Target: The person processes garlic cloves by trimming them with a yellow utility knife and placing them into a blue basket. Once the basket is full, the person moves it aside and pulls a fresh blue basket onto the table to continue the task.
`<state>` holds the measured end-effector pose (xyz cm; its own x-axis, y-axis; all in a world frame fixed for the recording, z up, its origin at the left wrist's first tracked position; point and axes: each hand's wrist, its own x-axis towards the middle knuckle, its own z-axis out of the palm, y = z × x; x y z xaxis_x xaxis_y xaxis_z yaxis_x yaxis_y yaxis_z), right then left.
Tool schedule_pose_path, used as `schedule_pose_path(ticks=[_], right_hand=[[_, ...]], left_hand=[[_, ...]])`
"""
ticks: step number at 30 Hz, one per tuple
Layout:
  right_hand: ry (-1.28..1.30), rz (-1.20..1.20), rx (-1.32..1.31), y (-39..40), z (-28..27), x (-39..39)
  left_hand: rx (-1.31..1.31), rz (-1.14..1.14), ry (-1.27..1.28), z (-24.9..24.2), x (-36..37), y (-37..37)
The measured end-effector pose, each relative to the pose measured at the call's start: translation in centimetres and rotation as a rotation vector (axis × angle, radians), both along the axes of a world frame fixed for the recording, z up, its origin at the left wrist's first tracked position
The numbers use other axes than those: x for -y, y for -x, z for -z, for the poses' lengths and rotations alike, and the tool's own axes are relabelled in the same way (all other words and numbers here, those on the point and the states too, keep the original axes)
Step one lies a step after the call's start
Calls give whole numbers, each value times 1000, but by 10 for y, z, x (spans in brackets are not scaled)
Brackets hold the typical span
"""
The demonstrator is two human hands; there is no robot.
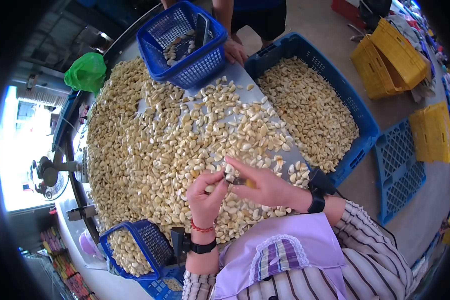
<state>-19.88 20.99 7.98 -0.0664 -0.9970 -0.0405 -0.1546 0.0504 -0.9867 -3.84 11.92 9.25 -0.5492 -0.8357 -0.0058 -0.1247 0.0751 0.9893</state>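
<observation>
The left hand and the right hand meet over the bench, fingertips together. The left hand pinches a garlic clove between thumb and fingers. The right hand is closed around a small tool with a yellowish end, its tip at the clove; most of the tool is hidden by the fingers and its kind is hard to make out. Both wrists carry black bands, and the left also a red bead bracelet.

Under and around the hands lies a wide pile of peeled cloves that covers nearly the whole bench. At the near left edge a small blue basket holds cloves; its lower part is cut off by the person's sleeve. To the right a large blue crate is filled with cloves. At the far side another blue basket holds a few cloves and a dark flat object that cannot be identified. A second person's hand rests beside it; their body is cut off by the frame. A green bag sits at the far left edge. Yellow crates stand on the floor, well apart.
</observation>
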Motion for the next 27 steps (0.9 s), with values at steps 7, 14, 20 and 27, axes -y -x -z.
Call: schedule_pose_path(ticks=[7, 14, 20, 27], right_hand=[[-353, -129, 580, -2, -9, 3], [-310, -234, 619, -2, -12, 1], [-287, -221, 547, -4, -13, 3], [-425, -215, 593, -8, -11, 7]], left_hand=[[-402, -91, -589, 2, -12, -11], [-71, -185, -178, 6, -22, -12], [-153, -206, -274, 1, -24, -7], [-208, -228, -537, -3, -24, -18]])
